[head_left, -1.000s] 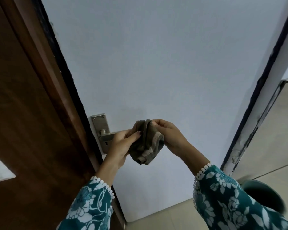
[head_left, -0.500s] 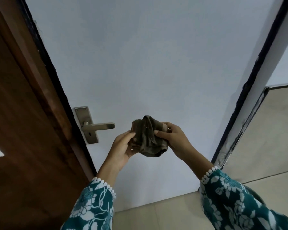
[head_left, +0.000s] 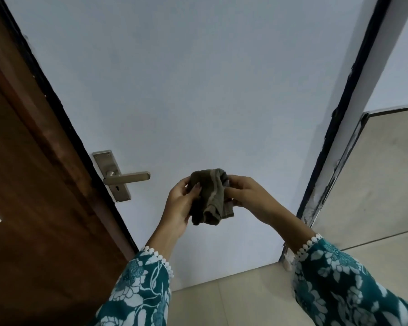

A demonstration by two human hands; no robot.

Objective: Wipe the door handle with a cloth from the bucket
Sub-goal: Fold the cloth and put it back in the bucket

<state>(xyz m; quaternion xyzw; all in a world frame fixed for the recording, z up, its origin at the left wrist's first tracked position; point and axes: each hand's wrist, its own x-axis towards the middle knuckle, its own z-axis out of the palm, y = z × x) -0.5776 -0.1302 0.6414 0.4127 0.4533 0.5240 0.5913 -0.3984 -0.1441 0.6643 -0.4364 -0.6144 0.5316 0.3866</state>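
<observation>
A bunched olive-grey cloth (head_left: 211, 197) hangs between both hands in front of the pale blue door. My left hand (head_left: 180, 204) grips its left side, and my right hand (head_left: 247, 196) pinches its right side. The metal lever door handle (head_left: 130, 178) sticks out from its backplate (head_left: 111, 175) at the door's left edge. The handle is bare, and the cloth is well to its right, not touching it. The bucket is out of view.
The pale blue door (head_left: 198, 90) fills the middle. A dark brown wooden panel (head_left: 33, 208) stands on the left. A dark-edged door frame (head_left: 335, 128) runs down the right, with beige tiled wall and floor (head_left: 245, 300) beyond and below.
Both hands have drawn the cloth away from the handle to the right, leaving the handle uncovered. The cloth has been regathered between the hands. The view has shifted, and the bucket has left the frame.
</observation>
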